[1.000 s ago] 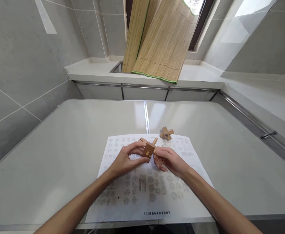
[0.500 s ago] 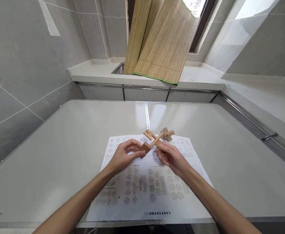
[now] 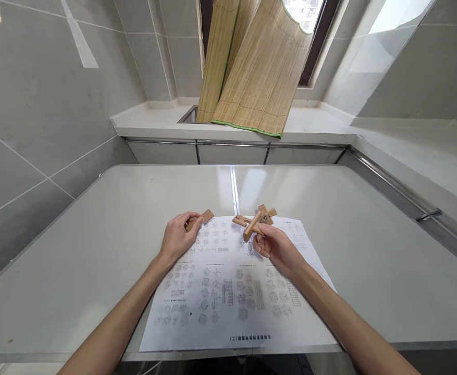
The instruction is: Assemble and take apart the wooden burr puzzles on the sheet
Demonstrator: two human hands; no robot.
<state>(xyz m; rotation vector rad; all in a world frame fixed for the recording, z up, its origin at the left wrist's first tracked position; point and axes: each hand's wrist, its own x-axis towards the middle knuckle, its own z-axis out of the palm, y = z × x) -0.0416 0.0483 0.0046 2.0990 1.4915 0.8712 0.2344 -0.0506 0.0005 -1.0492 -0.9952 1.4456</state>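
Pinched in my left hand [image 3: 176, 235] is a flat wooden puzzle piece [image 3: 208, 215], at the upper left edge of the printed sheet [image 3: 228, 291]. My right hand [image 3: 278, 249] grips a slotted wooden puzzle piece [image 3: 239, 220] with a dark mark on it. Across that piece lies a wooden bar [image 3: 252, 226], seated at the slot; how deep it sits I cannot tell. Just behind, a small cross-shaped wooden puzzle [image 3: 267, 213] with a letter on one end stands by the sheet's far edge, partly hidden by the held pieces.
The sheet carries small line drawings and lies on a white folding table [image 3: 95, 271] with a metal seam [image 3: 235, 190]. Beyond the table, a bamboo mat [image 3: 257, 78] hangs over a white ledge [image 3: 150, 122]. A metal rail [image 3: 388, 179] runs along the right.
My left hand has moved left, away from the joined pieces, carrying the flat piece. The right hand keeps hold of the slotted piece and the bar, now tilted differently.
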